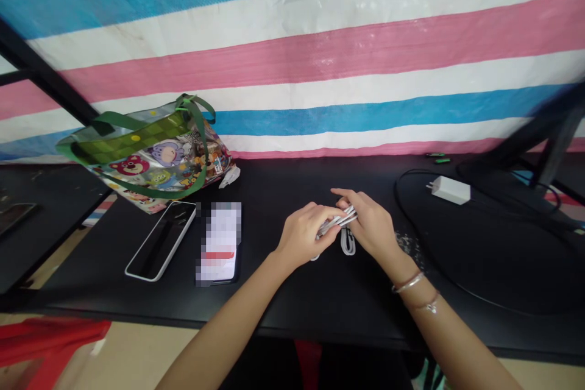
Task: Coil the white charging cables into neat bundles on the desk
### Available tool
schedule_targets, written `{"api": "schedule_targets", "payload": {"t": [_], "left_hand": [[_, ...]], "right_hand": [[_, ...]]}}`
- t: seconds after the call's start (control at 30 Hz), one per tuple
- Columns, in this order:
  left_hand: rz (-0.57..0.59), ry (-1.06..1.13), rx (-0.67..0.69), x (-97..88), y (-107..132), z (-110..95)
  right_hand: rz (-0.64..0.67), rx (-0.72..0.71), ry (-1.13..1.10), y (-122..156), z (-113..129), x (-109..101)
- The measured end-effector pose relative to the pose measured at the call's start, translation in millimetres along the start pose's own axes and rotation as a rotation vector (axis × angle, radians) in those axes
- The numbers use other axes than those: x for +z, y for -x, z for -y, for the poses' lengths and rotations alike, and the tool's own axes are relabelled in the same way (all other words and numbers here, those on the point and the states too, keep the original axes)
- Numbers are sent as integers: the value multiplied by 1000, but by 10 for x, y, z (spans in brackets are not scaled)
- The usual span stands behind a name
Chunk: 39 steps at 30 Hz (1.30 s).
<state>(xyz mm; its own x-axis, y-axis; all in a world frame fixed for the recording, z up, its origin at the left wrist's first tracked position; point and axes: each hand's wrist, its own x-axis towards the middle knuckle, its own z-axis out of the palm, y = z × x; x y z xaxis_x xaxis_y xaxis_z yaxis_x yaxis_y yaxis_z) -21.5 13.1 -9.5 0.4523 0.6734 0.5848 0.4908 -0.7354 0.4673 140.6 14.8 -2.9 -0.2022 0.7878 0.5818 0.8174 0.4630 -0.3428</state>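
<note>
Above the black table, my left hand (305,233) and my right hand (369,219) meet around a bundled white cable (336,224). The fingers of my left hand pinch the bundle from the left. My right hand grips its other end, with the index finger stretched out to the left. A loop of the white cable hangs below, with a dark band near its top. Parts of the bundle are hidden behind my fingers.
A cartoon-print bag (159,158) with green handles stands at the left. Two phones, a white-edged one (161,242) and a lit one (222,237), lie before it. A white charger (450,190) and black cable (439,265) lie right. A striped sheet (311,61) hangs behind the table (283,304).
</note>
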Motion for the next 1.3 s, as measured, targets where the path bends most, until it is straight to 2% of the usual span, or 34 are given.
{"api": "schedule_targets", "payload": {"t": [0.17, 0.43, 0.63, 0.83, 1.03, 1.3], "left_hand": [[99, 10, -55, -28, 4, 5], [121, 41, -109, -20, 1, -3], [198, 12, -103, 1, -14, 14], [262, 87, -202, 2, -39, -2], [240, 203, -281, 8, -51, -12], [212, 303, -348, -3, -70, -20]], "right_hand": [[-5, 25, -29, -4, 0, 0], [-63, 54, -77, 0, -2, 0], [-86, 34, -90, 0, 5, 14], [-75, 44, -147, 7, -8, 8], [-17, 85, -231, 29, -77, 5], [-10, 134, -284, 10, -53, -14]]}}
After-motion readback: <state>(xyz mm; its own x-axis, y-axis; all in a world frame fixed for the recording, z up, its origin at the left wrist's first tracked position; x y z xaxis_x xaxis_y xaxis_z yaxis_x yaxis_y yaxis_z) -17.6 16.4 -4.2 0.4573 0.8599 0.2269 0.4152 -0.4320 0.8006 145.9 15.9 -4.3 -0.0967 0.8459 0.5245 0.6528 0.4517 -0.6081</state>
